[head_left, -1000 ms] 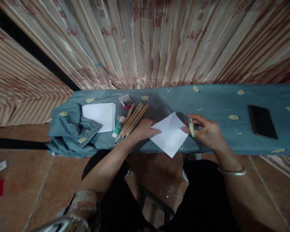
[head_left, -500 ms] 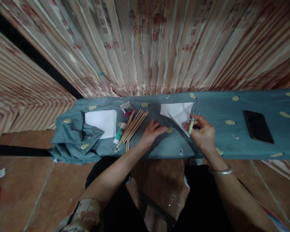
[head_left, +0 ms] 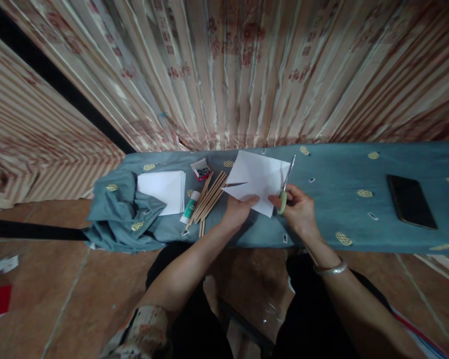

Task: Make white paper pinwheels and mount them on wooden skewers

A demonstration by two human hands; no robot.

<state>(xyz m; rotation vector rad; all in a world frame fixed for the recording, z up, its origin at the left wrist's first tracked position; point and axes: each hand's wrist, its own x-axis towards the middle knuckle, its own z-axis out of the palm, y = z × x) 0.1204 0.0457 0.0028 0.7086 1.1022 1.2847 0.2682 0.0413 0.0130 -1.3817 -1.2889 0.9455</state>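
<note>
A white sheet of paper [head_left: 260, 174] with a slit running in from its left edge is held above the cloth-covered table. My left hand [head_left: 238, 212] pinches its lower left part, thumb on top and the other fingers hidden beneath. My right hand [head_left: 297, 207] has its fingers around the light green handle of the scissors [head_left: 287, 182], whose blades point up and away. The right thumb also touches the paper's lower right edge. Just left of the paper lie several thin wooden sticks [head_left: 211, 197] and a green and white glue stick [head_left: 190, 207].
A stack of white paper [head_left: 162, 189] lies at the left, partly under bunched cloth [head_left: 119, 209]. An opened small box [head_left: 201, 169] with dark bits stands behind the sticks. A black phone [head_left: 411, 201] rests at the right. A curtain [head_left: 228, 75] hangs behind the table.
My left hand has moved onto the paper and closed on it. The paper has turned and opened out, showing its slit. My right hand with the scissors has shifted slightly left.
</note>
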